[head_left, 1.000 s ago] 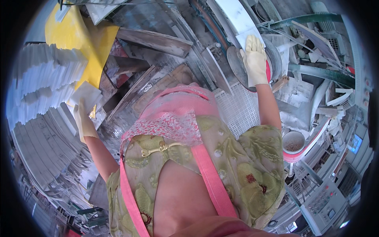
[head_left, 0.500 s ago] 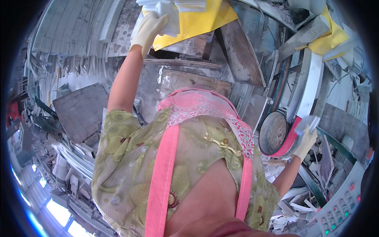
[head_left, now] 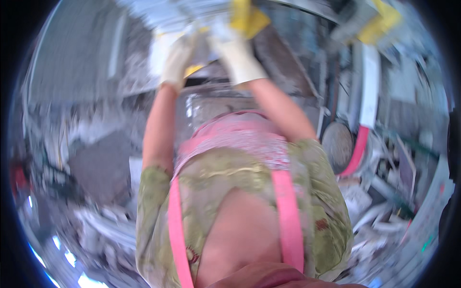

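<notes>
Both my hands wear pale cream gloves and reach out in front of me, close together and smeared by motion. My left hand (head_left: 178,57) is beside a white flat area, near the yellow sheet (head_left: 252,23). To its right my right hand (head_left: 237,57) reaches over the same work spot. The fingers of both hands run into a blur of whitish pieces (head_left: 168,14), so I cannot make out what, if anything, they hold.
A dark wooden board (head_left: 283,62) lies slanted right of my hands. At the right stands a white band (head_left: 369,86) with a pink-red lower stretch (head_left: 356,151), beside a round grey pan-like part (head_left: 337,144). Stacked pale strips (head_left: 72,57) fill the far left.
My right hand has left the band at the right, where it held a whitish piece, and come over beside my left hand. The view has shifted and blurred.
</notes>
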The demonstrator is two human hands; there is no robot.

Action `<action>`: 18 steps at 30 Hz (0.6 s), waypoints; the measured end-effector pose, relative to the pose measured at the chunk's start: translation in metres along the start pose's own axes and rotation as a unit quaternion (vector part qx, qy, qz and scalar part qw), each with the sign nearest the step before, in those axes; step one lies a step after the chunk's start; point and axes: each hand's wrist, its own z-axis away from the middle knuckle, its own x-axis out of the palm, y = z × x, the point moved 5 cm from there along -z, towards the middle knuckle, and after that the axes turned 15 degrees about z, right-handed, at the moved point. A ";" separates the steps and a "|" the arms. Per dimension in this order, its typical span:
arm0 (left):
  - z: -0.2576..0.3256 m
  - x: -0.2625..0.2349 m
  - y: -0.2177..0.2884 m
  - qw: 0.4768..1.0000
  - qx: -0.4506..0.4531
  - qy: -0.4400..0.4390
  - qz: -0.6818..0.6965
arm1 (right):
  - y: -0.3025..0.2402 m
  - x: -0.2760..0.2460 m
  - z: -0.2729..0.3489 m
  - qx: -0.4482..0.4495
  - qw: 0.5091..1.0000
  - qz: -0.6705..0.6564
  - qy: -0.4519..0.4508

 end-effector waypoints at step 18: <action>-0.015 0.021 0.016 0.970 -0.221 0.065 0.077 | 0.281 -0.390 0.283 0.151 0.794 0.545 0.222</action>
